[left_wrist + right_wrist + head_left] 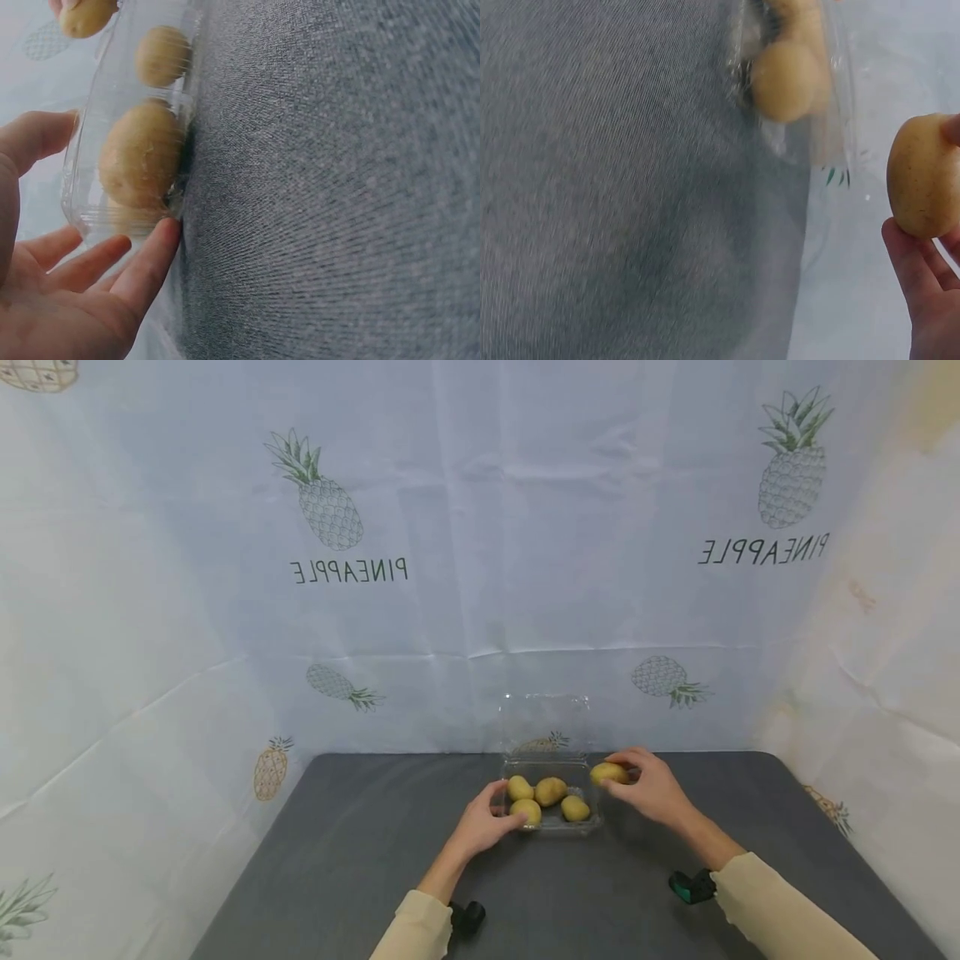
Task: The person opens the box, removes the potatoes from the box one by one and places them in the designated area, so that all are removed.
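A clear plastic clamshell box [585,827] stands on the grey table, its lid [547,722] upright behind it. Several yellow potatoes [550,791] lie inside. My left hand [504,810] rests against the box's left front corner. In the left wrist view its fingers [142,262] lie fairly straight and touch the box's wall [82,202] beside a large potato [142,154]; the thumb stands a little apart. My right hand [618,781] pinches one more potato [609,772] just right of the box's rim. In the right wrist view that potato [922,176] sits on my fingertips [911,262].
The table [360,860] has a dark grey cloth; its back edge meets a pale backdrop [480,527] printed with pineapples, which also hangs along the right side. Wrist cameras [690,887] sit by both cuffs.
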### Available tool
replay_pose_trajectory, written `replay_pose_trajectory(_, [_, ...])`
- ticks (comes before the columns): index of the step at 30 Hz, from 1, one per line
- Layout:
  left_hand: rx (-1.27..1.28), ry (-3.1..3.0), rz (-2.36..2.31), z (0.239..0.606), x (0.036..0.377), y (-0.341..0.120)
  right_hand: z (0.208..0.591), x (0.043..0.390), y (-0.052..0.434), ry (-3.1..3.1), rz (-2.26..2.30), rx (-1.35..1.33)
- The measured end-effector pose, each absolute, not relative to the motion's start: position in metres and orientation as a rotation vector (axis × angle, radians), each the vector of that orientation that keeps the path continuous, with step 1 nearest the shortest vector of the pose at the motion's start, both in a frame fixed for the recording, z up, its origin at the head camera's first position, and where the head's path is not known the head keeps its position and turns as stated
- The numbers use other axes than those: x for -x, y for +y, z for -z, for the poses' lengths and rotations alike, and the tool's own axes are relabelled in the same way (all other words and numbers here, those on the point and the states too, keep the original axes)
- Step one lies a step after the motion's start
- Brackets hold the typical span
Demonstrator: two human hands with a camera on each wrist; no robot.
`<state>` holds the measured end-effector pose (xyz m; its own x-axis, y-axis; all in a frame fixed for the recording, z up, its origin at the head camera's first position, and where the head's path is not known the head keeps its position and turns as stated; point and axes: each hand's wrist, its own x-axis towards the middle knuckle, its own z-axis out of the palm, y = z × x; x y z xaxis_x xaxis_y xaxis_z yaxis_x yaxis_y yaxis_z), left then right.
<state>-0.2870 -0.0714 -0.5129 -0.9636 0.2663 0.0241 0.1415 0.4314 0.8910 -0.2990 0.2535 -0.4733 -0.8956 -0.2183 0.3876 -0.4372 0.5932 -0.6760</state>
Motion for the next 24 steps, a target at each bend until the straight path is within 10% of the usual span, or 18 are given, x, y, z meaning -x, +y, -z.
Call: replay_pose_trajectory(24, [-0.332,2.522,-1.598,0.517,0.285,-0.071,0.496,0.316,0.283,-2.712,-1.101,-0.305])
